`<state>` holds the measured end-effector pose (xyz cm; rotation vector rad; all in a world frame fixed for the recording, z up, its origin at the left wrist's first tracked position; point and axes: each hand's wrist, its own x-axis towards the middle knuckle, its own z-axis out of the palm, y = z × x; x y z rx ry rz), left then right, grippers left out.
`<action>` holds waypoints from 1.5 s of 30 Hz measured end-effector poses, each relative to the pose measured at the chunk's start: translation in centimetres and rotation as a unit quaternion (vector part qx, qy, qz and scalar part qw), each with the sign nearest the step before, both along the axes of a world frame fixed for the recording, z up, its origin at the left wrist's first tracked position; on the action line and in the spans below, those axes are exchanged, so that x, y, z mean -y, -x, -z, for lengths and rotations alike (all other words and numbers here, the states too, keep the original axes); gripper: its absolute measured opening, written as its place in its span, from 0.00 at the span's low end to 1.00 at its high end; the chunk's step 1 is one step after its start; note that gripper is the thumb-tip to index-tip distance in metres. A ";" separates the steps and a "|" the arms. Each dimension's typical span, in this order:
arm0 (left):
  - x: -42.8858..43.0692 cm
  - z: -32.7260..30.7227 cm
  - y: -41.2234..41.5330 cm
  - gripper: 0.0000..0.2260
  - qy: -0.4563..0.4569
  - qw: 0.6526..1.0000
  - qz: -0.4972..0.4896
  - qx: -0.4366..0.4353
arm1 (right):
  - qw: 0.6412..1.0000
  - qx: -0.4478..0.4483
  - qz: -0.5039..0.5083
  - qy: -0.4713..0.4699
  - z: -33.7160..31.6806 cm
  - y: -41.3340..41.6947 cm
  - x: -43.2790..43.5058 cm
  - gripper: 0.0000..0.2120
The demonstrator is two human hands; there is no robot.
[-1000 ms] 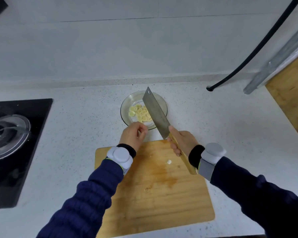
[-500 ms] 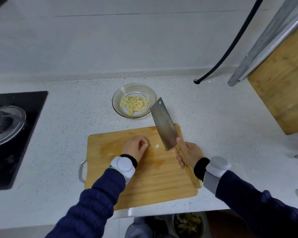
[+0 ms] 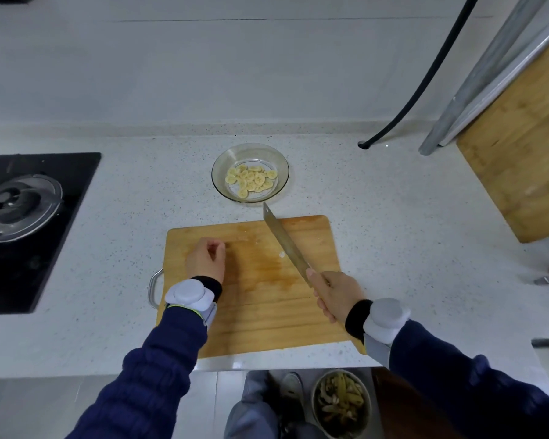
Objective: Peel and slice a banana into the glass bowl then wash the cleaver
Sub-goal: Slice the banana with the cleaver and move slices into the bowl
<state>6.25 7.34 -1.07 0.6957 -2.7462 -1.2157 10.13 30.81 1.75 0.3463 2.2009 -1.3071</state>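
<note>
The glass bowl [image 3: 279, 160] stands on the counter behind the wooden cutting board [image 3: 267, 315] and holds several banana slices [image 3: 251, 179]. My right hand [image 3: 335, 294] is shut on the cleaver [image 3: 286, 243] by its handle. The blade is tilted, tip pointing toward the bowl, over the board's right part. A small white banana bit [image 3: 281, 255] lies on the board just left of the blade. My left hand [image 3: 206, 259] rests on the board's left part with fingers curled, and nothing shows in it.
A black gas hob with a burner [image 3: 19, 207] lies at the left. A second wooden board [image 3: 520, 166] leans at the right, beside a metal rail and a black cable [image 3: 425, 80]. Below the counter edge stands a bin of peels [image 3: 341, 403].
Both hands drew back from the bowl to the cutting board. The cleaver came off the bowl and turned more edge-on over the board. The view pulled back and tilted down.
</note>
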 end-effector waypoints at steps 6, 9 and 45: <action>2.1 -0.1 -1.1 0.10 -0.006 0.998 -0.060 -0.013 | 0.993 0.008 -0.116 -0.015 0.0 -0.9 3.2 0.22; 3.0 -0.1 -1.5 0.10 -0.009 0.996 -0.082 -0.020 | 0.989 0.018 -0.148 -0.012 0.0 -1.0 4.3 0.22; 2.4 1.7 -4.1 0.08 0.002 0.982 0.172 0.078 | 0.992 0.040 -0.123 0.000 -0.1 1.0 3.6 0.23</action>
